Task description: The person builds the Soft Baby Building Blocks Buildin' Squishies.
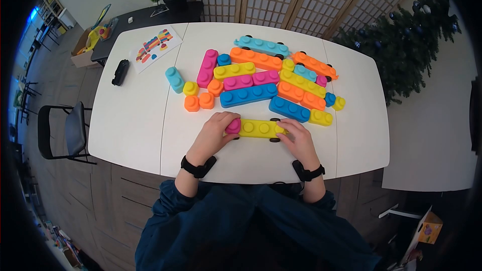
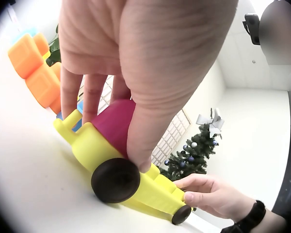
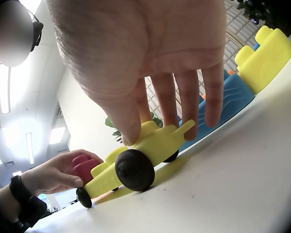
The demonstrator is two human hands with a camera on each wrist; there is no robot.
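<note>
A yellow wheeled toy block base [image 1: 257,128] with black wheels stands on the table before me. On its left end sits a pink block [image 1: 233,126], which my left hand [image 1: 217,131] grips between thumb and fingers. In the left wrist view the pink block [image 2: 115,124] sits low over the studs by one wheel [image 2: 115,180], partly hidden by the thumb. My right hand [image 1: 299,140] holds the base's other end, thumb on the near side and fingers on the far side. The right wrist view shows this end's hook [image 3: 186,128] under the fingers.
Beyond the base lie many blocks, among them a long blue block [image 1: 248,95], a blue block [image 1: 289,109] and a yellow block [image 1: 321,117]. Two wheeled bases, teal [image 1: 262,45] and orange [image 1: 314,65], stand farther back. A picture sheet [image 1: 155,48] and black object [image 1: 120,72] lie left.
</note>
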